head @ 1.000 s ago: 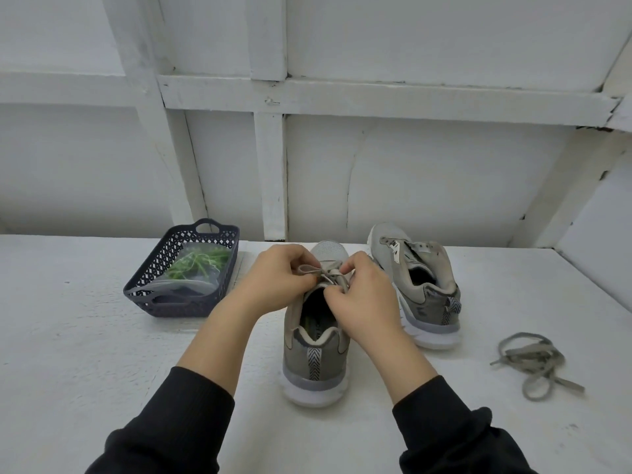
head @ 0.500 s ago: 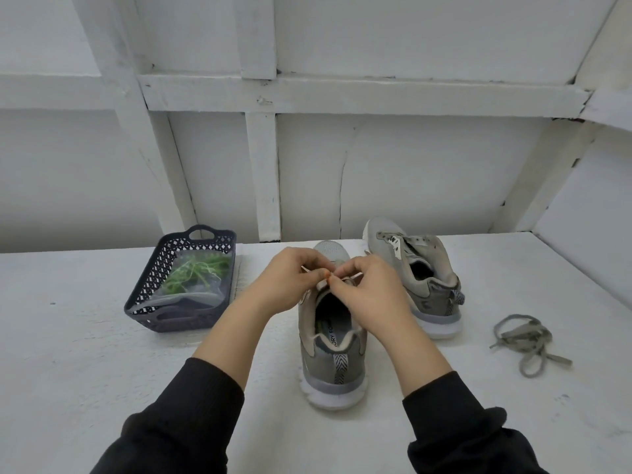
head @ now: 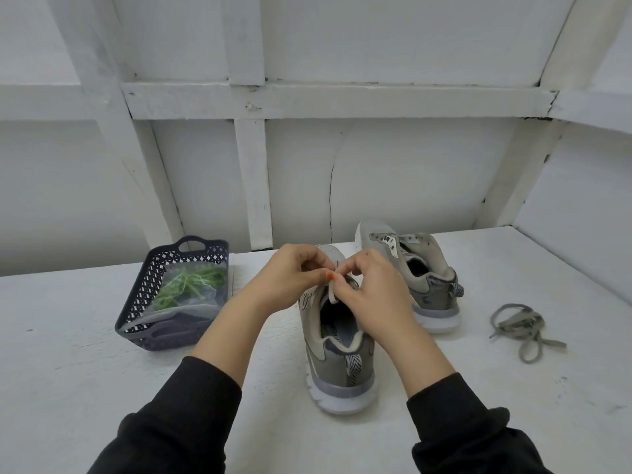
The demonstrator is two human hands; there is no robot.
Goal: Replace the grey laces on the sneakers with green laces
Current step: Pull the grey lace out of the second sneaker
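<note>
Sneaker (head: 330, 366) is standing on the table (head: 68, 336), heel facing me and toe pointing at the wall (head: 393, 183), while I am watching left hand (head: 287, 282) and right hand (head: 376, 292) both pinching its grey lace (head: 332, 295).

Head-worn camera looks forward and down, close.

A white-painted worktop (head: 68, 354), scuffed and flecked with small dark marks, runs back to a white panelled wall (head: 410, 172). A horizontal rail (head: 376, 100) crosses the wall, with an upright post (head: 253, 186) below it. Slanted braces lean at the left (head: 133, 159) and the right (head: 526, 176). A thin dark crack (head: 330, 186) runs down the middle panel. A side wall (head: 581, 217) closes the right. The light is soft and even, with faint shadows.
</note>
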